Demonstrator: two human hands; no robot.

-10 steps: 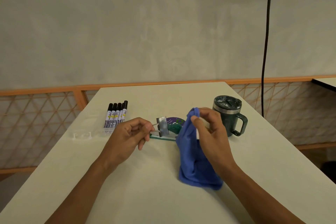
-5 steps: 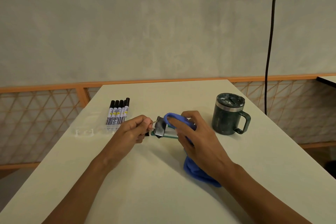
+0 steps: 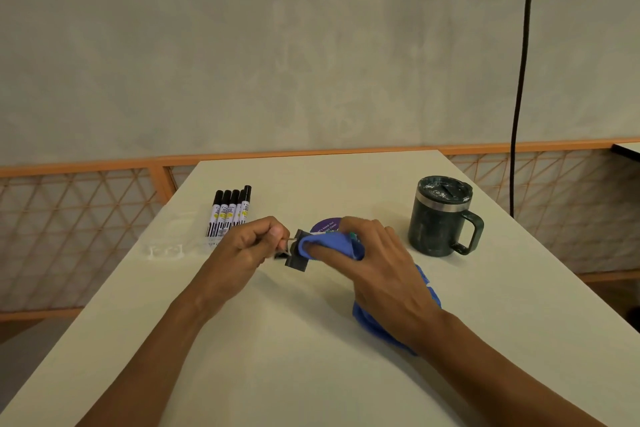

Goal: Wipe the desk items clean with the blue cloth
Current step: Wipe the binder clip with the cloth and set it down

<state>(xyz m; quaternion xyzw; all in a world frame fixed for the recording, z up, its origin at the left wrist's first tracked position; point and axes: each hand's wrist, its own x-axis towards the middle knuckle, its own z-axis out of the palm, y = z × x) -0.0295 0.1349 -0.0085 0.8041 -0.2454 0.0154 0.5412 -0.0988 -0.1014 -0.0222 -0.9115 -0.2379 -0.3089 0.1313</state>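
My left hand [image 3: 247,248] pinches the wire handle of a black binder clip [image 3: 295,258] just above the white desk [image 3: 277,357]. My right hand [image 3: 377,265] holds the blue cloth [image 3: 332,245] wrapped over its fingers and presses it against the clip. The rest of the cloth trails under my right wrist onto the desk. A purple round disc [image 3: 325,225] lies behind the clip, partly hidden by my right hand.
Several black-capped markers [image 3: 228,213] lie side by side at the back left. A clear plastic piece [image 3: 165,250] sits left of my left hand. A dark green lidded mug [image 3: 440,217] stands at the right. A black cable [image 3: 521,80] hangs by the wall.
My right hand came down from holding the cloth up and brought it onto the binder clip. My left hand kept its pinch on the clip and shifted slightly.
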